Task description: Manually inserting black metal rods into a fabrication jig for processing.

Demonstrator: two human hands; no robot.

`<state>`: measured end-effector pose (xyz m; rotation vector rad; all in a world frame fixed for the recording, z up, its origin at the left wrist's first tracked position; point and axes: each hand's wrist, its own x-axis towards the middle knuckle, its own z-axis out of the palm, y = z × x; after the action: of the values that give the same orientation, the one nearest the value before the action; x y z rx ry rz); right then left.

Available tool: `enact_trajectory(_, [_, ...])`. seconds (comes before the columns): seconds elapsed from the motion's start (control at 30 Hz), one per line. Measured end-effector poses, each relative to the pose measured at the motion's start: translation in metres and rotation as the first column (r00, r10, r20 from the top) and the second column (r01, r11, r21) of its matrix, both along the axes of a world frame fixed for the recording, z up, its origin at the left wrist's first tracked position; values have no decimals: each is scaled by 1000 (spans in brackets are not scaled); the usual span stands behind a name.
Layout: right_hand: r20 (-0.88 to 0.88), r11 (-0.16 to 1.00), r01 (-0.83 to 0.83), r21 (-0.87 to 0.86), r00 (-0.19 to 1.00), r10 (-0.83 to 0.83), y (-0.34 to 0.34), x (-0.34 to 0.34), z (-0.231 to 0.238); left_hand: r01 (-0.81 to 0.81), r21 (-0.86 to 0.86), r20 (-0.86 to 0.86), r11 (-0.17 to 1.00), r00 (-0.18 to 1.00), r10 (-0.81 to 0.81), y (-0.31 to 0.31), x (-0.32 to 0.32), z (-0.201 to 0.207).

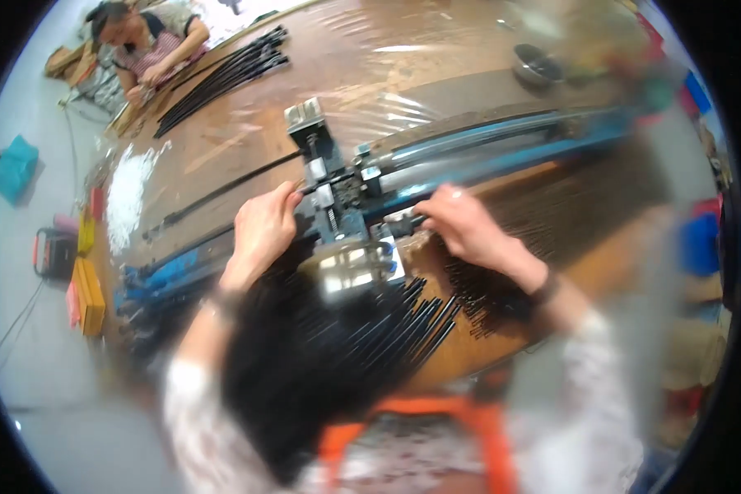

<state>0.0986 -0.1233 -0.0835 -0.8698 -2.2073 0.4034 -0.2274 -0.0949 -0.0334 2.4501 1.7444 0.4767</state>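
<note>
A metal clamping machine (pixel 337 206) with a silvery screw and dark blocks stands in the middle of the bench. My left hand (pixel 263 226) is closed at its left side, thumb and fingers pinching a thin black rod (pixel 329 183) that runs into the clamp. On the machine's right, my right hand (pixel 465 222) is closed round a dark handle (pixel 407 224); its fingertips partly hide the grip. A long blue rail (pixel 486 169) carrying a shiny bar extends from the machine to the far right. Just in front sits a blurred, shiny round housing (pixel 350 267).
Bundles of black rods (pixel 412 329) lie near me, and another bundle (pixel 226 78) rests at the far left. A metal bowl (pixel 538 64) stands at the back right. Across the wooden bench (pixel 230 156), a person (pixel 152 45) works with their hands. A yellow box (pixel 88 296) is left.
</note>
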Motion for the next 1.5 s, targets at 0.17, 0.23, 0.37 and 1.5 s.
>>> enact_trajectory(0.17, [-165, 988, -117, -101, 981, 99, 3, -7, -8, 30, 127, -40, 991, 999, -25, -3, -8, -12])
enact_trajectory(0.23, [-126, 976, -140, -169, 985, 120, 15, -3, -14, 71, 181, -51, 981, 997, -63, -4, -6, -13])
enact_trajectory(0.37, [419, 925, 56, -375, 901, 115, -23, 19, 21, 221, 338, -152, 915, 972, -179, 0, -10, -6])
enact_trajectory(1.5, [-22, 883, -20, -469, 1000, 11, -46, 17, 51, 113, -173, -238, 978, 959, -153, -159, -45, -31])
